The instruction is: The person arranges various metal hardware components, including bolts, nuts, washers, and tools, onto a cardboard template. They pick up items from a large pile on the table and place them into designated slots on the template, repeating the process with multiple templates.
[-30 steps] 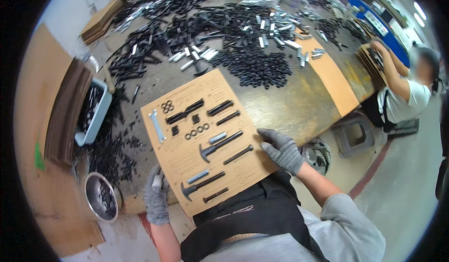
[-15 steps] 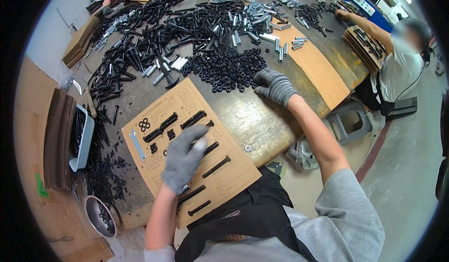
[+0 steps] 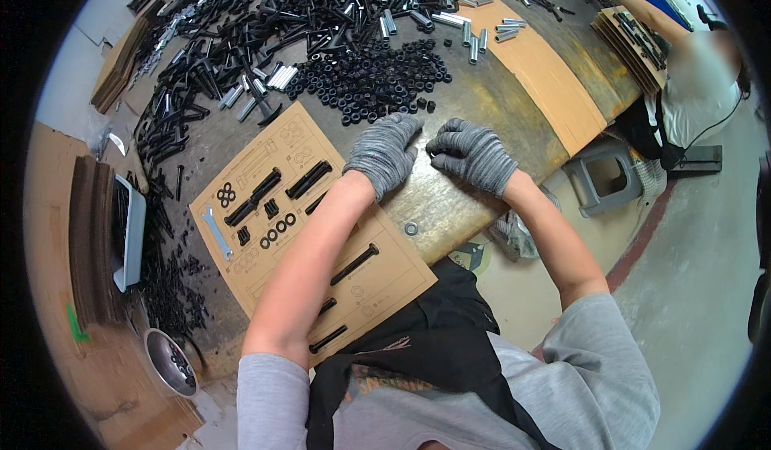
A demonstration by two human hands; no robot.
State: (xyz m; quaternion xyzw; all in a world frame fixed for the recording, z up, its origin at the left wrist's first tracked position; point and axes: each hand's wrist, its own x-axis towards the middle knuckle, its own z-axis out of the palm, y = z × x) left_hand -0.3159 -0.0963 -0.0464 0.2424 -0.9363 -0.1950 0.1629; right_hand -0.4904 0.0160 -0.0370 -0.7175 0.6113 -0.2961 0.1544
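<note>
Both my hands wear grey knit gloves and face each other over the bare metal in front of the pile of black nuts (image 3: 369,81). My left hand (image 3: 381,158) has its thumb apart from the curled fingers, with nothing visible between them. My right hand (image 3: 475,156) pinches a small dark piece that looks like a black nut, mostly hidden by the glove. Under my left forearm lies a printed brown card (image 3: 401,269). It carries black bolts (image 3: 354,264), black rings (image 3: 278,232) and a light blue spanner (image 3: 217,233); the forearm covers part of it.
Heaps of black bolts (image 3: 321,12) and silver tubes (image 3: 389,23) cover the far side. A loose washer (image 3: 411,228) lies near the table edge. At left stand a blue bin (image 3: 133,233) and a metal bowl (image 3: 170,362). A co-worker (image 3: 695,89) sits at right.
My left hand has moved from the card up and right, beside my right hand. My right hand has drawn back slightly from the nut pile, thumb and fingers together. The view has shifted.
</note>
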